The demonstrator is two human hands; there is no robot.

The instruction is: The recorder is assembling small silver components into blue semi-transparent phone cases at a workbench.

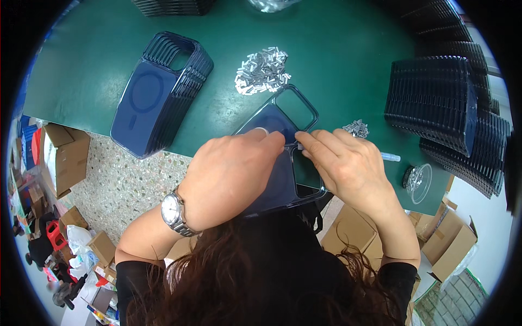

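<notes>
Two dark blue translucent phone cases lie in front of me at the table's near edge. My left hand (231,168), wearing a watch and a ring, is closed on the nearer phone case (274,187), its curled fingertips by the camera cutout. My right hand (348,165) pinches at the corner of that same cutout; whether a small piece sits between its fingertips is hidden. The farther phone case (266,115) lies flat on the table just beyond, partly covered by my left hand. Past its cutout is a pile of small silver metal pieces (263,71).
A fanned stack of blue phone cases (142,103) lies on the green table (348,60) at left. More stacked cases (429,103) line the right. Near my right hand are a smaller silver pile (356,128), a pen-like tube (390,157) and a clear cup (420,183).
</notes>
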